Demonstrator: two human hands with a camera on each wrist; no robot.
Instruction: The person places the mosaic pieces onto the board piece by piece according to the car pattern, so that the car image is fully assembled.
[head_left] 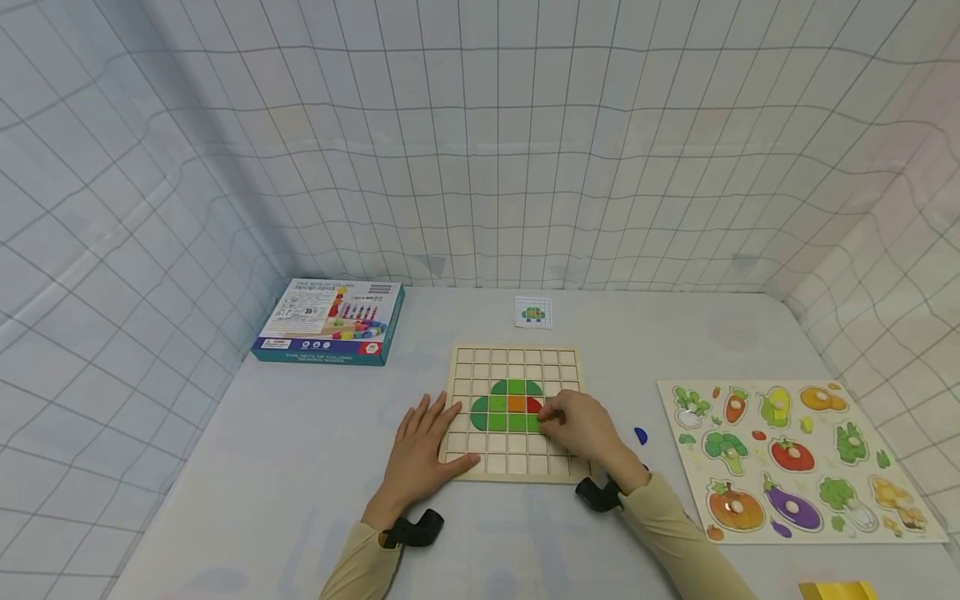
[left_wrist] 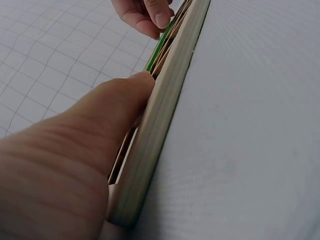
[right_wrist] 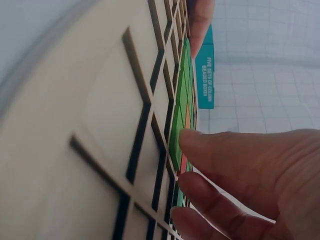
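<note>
A square wooden grid board (head_left: 517,352) lies on the table, with green, dark green, orange and red tiles (head_left: 517,404) set in its middle cells. My left hand (head_left: 426,442) rests spread over the board's left edge, its thumb on the near edge, as the left wrist view shows. At the right end of the tile pattern my right hand (head_left: 577,423) has its fingers bent, thumb tip at a bright green tile (right_wrist: 176,135). Its fingertips are around a dark green tile (right_wrist: 180,198), mostly hidden behind them. A small picture card (head_left: 533,312) with a similar pattern lies beyond the board.
A blue half-round piece (head_left: 641,436) lies right of the board, near the right wrist. Further right is a vegetable puzzle board (head_left: 757,458), with a yellow object (head_left: 838,591) at the near edge. A bead game box (head_left: 327,322) sits at the back left.
</note>
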